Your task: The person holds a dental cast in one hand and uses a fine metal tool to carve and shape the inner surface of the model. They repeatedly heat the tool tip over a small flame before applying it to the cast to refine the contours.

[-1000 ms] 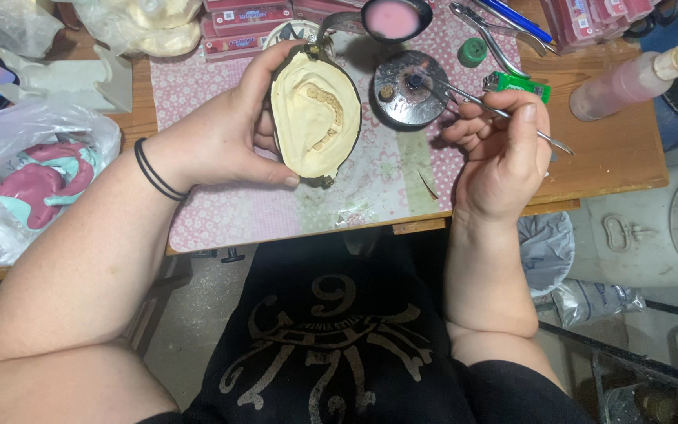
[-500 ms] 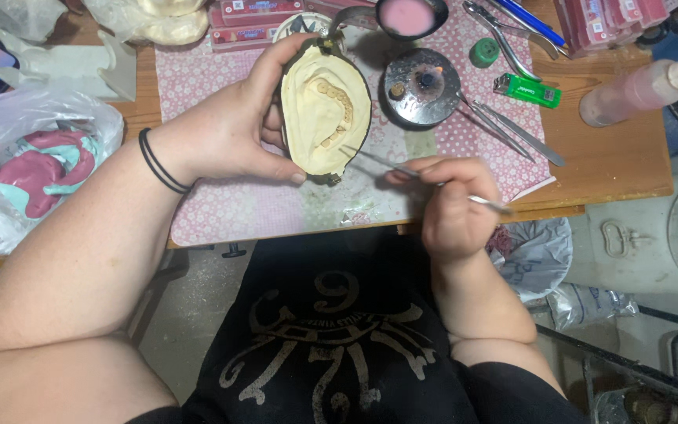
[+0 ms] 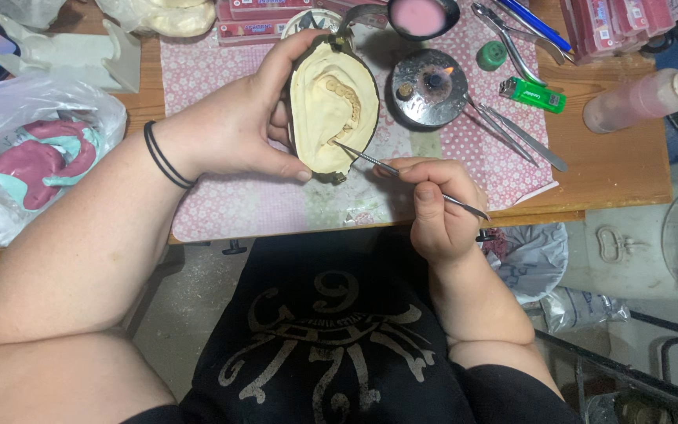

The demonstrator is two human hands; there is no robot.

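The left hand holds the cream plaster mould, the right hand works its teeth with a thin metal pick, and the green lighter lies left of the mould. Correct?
Not quite. In the head view the green lighter lies to the right of the mould, beyond the small burner. The left hand does hold the mould, and the right hand works it with the pick.

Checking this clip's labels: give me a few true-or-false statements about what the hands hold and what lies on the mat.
1. The left hand holds the cream dental mould. True.
2. The right hand holds the green lighter. False: it holds a thin metal tool; the lighter lies on the mat.
3. The tool's tip touches the mould. True.
4. The small burner is unlit. False: a small flame shows.
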